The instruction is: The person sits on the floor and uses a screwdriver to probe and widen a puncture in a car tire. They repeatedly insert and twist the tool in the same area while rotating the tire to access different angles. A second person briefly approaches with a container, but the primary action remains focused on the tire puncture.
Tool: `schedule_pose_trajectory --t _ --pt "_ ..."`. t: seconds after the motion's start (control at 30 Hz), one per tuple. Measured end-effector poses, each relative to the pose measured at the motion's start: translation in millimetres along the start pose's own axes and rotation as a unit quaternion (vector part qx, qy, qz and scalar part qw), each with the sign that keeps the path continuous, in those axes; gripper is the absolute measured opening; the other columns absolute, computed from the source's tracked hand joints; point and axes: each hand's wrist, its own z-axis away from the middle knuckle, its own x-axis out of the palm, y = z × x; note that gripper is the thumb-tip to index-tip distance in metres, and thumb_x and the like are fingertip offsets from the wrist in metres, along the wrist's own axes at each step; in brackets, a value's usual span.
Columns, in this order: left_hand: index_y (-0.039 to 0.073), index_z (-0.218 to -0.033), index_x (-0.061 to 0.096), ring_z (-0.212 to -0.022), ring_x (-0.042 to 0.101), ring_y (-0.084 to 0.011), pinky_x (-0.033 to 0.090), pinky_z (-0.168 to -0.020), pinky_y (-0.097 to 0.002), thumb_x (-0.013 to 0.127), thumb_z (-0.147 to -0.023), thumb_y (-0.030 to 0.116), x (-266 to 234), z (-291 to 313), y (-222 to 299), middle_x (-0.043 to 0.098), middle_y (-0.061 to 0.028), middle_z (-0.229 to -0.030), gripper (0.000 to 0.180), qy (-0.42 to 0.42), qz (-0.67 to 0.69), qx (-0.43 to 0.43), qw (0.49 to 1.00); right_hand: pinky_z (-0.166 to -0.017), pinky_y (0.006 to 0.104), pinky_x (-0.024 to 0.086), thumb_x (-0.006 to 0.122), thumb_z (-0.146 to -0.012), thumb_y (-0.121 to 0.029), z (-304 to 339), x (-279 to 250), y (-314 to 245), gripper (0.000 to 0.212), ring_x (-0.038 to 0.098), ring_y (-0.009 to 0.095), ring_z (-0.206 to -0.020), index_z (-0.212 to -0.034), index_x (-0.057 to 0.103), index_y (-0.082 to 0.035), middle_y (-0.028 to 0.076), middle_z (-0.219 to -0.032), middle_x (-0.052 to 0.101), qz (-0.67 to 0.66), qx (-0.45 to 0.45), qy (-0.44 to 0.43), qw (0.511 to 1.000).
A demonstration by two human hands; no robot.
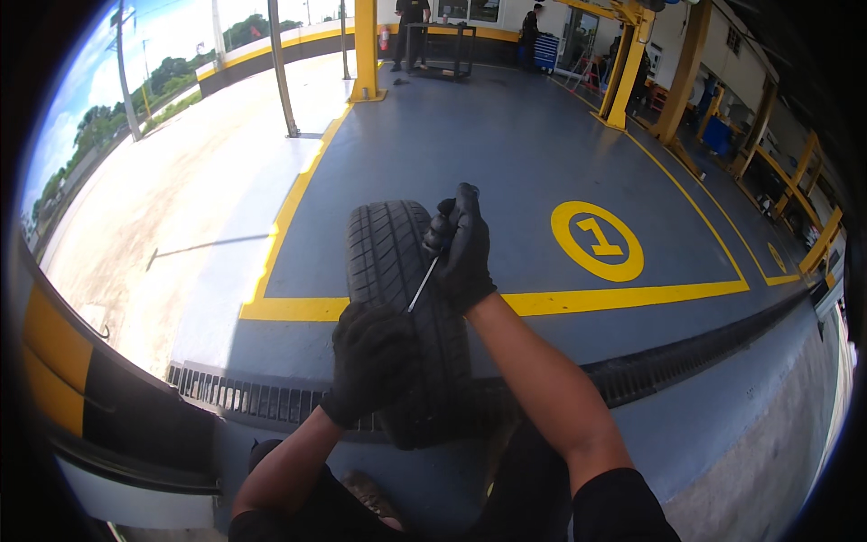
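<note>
A black tire (388,239) stands upright in front of me, its grooved tread facing up. My left hand (372,357), in a black glove, is closed over the tread on the near left side, its fingertips hidden against the rubber. My right hand (463,248), also gloved in black, is closed around a hand tool with a thin metal shaft (424,285); its handle is hidden in the glove. The shaft slants down and left, and its tip is at the tread beside my left fingers. Whether the tip enters the rubber I cannot tell.
A floor drain grate (244,391) runs beneath the tire across the grey floor. Yellow lines (623,300) mark a bay ahead. Yellow lift posts (365,54) stand farther off. A person (413,27) is by a dark cart (440,50) at the back, near a blue tool cabinet (545,51).
</note>
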Motion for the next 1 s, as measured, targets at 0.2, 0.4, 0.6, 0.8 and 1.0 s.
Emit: schedule_pose_trajectory --t 0.2,0.4,0.6,0.8,1.0 --pt "0.013 -0.086 0.071 -0.104 0.066 -0.0294 0.050 -0.095 -0.0500 0.082 -0.066 0.020 4.6 5.0 -5.8 0.067 -0.0035 -0.101 0.024 -0.009 0.045 0.012 0.999 -0.048 0.0240 0.033 0.055 -0.104 -0.049 2.7 4.7 -2.7 0.040 0.038 0.008 -0.050 -0.090 0.049 -0.012 -0.004 -0.064 0.040 0.014 -0.010 0.009 1.000" --pt "0.016 -0.089 0.075 -0.093 0.067 -0.0257 0.053 -0.089 -0.0456 0.083 -0.068 0.023 6.9 18.2 -6.5 0.069 -0.0004 -0.094 0.024 -0.046 0.025 0.069 0.996 -0.048 0.0241 0.033 0.055 -0.104 -0.049 4.1 6.2 -2.1 0.040 0.038 0.009 -0.051 -0.088 0.049 -0.012 -0.004 -0.063 0.040 0.037 -0.014 -0.001 0.999" --pt "0.018 -0.092 0.075 -0.095 0.065 -0.0266 0.052 -0.088 -0.0447 0.082 -0.071 0.028 6.6 23.0 -12.6 0.069 -0.0014 -0.098 0.024 -0.071 -0.044 0.012 0.996 -0.048 0.0259 0.039 0.054 -0.105 -0.042 4.9 6.2 -2.4 0.037 0.045 0.011 -0.050 -0.084 0.051 -0.012 -0.001 -0.063 0.048 0.049 -0.010 -0.031 0.998" --pt "0.016 -0.095 0.073 -0.097 0.063 -0.0287 0.049 -0.088 -0.0470 0.076 -0.080 0.032 -10.6 -5.8 -2.7 0.066 -0.0041 -0.097 0.021 -0.038 -0.099 -0.062 0.992 -0.047 0.0261 0.039 0.054 -0.106 -0.041 1.5 6.3 1.7 0.036 0.045 0.010 -0.048 -0.085 0.053 -0.011 -0.001 -0.062 0.049 0.054 -0.010 -0.017 0.998" --pt "0.011 -0.098 0.072 -0.101 0.062 -0.0317 0.048 -0.090 -0.0464 0.077 -0.078 0.017 -12.1 1.4 -15.2 0.067 -0.0074 -0.106 0.022 0.009 -0.047 -0.135 0.990 -0.052 0.0246 0.043 0.061 -0.104 -0.032 16.8 16.6 13.6 0.029 0.049 0.008 -0.052 -0.088 0.055 -0.009 -0.002 -0.066 0.052 0.243 -0.112 -0.073 0.961"
